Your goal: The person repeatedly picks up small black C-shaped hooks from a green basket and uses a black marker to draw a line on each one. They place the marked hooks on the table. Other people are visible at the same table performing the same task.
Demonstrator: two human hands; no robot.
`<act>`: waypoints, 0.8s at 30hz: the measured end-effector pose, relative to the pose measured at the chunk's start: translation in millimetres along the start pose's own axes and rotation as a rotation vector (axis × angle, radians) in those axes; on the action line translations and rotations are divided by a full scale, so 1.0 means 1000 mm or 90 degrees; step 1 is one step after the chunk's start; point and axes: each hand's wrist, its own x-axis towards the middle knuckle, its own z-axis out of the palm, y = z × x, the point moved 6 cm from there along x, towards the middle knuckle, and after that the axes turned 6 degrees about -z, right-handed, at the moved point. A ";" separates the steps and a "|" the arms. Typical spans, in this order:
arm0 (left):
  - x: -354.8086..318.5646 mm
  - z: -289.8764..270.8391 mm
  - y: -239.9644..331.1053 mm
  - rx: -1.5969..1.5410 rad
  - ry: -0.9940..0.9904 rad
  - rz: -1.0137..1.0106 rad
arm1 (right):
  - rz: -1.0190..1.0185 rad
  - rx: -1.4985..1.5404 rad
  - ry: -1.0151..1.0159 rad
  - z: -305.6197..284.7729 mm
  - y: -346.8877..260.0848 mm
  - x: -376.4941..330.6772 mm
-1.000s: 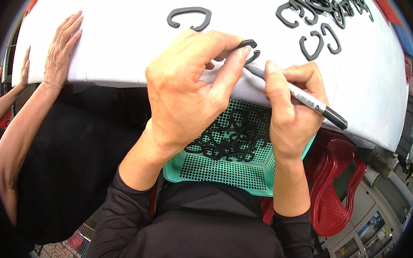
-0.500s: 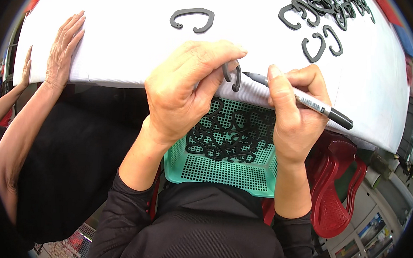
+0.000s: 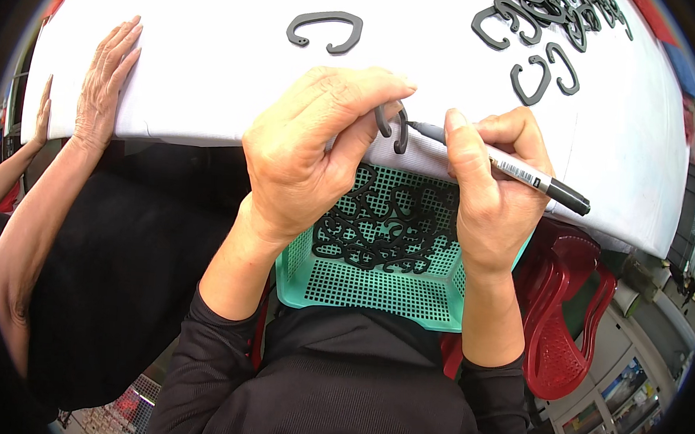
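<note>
My left hand [image 3: 308, 140] pinches a black C-shaped carabiner body [image 3: 401, 140] between thumb and fingers, its open ends hanging down; the rest of it is hidden by the fingers. In my right hand [image 3: 494, 197] is an uncapped marker pen [image 3: 523, 171] with a grey-white barrel and black end. Its dark tip meets the edge of the carabiner body, or lies right beside it. Below both hands, a green mesh basket [image 3: 297, 276] against my front contains several more black carabiner bodies [image 3: 373, 246].
On the white-covered table [image 3: 206, 60] lie a single carabiner body [image 3: 326, 31] and, at far right, a heap of them [image 3: 547, 11]. Another person's hand [image 3: 103, 86] rests flat at the left edge. A dark red plastic chair [image 3: 558, 322] stands at the right.
My right hand has shifted slightly left, bringing the marker pen's tip from just off the carabiner body up to its edge. My left hand is almost still.
</note>
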 end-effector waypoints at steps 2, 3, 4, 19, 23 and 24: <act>0.000 -0.001 0.000 0.002 0.001 0.000 | -0.004 -0.002 0.005 -0.002 0.000 -0.001; 0.000 -0.001 0.001 0.004 0.000 -0.002 | -0.011 -0.003 0.011 -0.006 0.000 -0.003; 0.001 -0.001 0.002 0.006 -0.001 -0.004 | -0.019 -0.003 0.016 -0.009 0.000 -0.003; 0.013 0.010 0.004 -0.105 -0.012 -0.062 | 0.037 -0.030 0.025 -0.018 -0.011 0.016; 0.016 0.003 0.015 -0.056 -0.042 0.090 | 0.172 0.162 -0.019 -0.016 -0.002 0.019; 0.015 0.004 0.021 -0.019 -0.060 0.158 | 0.163 0.166 -0.035 -0.013 -0.003 0.019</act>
